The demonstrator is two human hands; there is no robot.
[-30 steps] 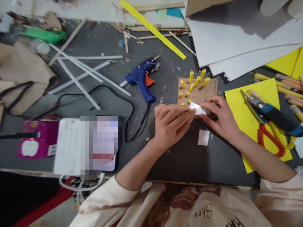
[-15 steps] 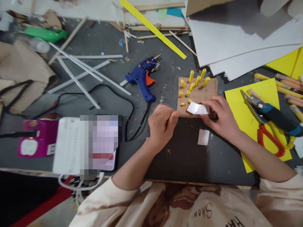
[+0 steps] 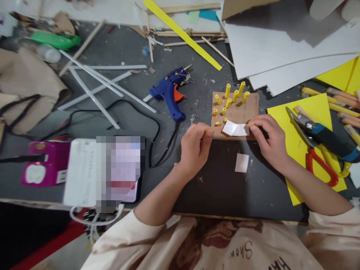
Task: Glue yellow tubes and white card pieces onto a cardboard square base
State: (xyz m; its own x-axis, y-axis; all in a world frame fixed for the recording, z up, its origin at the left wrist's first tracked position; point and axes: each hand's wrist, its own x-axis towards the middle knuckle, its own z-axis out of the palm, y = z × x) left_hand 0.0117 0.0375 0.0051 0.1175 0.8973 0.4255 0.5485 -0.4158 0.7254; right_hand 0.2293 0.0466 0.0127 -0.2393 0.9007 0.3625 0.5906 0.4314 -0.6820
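White, glossy strip (image 3: 238, 129) w/ a few creases sits over the near edge of the brown cardboard (image 3: 249, 110), just beside the shortest yellow pegs (image 3: 228, 91); can't tell if it's stuck down. R hand (image 3: 268, 140) has thumb + finger pinched on the strip's right end. L hand (image 3: 196, 150) is well apart from it, at the board's left corner, fingertips pressed together; can't tell if anything's between them. To shape it well, prob. best to use a light pinch at the very tip so the folds stay crisp, steady the board w/ the other hand, & avoid bumping the pegs.

Textures: cardboard's matte & flat; pegs are slim tubes of mixed heights, w/ holes in the tops. White square (image 3: 242, 163) lies flat on the dark tabletop (image 3: 216, 191). Glue gun (image 3: 171, 93): hard blue plastic, orange trigger, wispy strands nr the nozzle.
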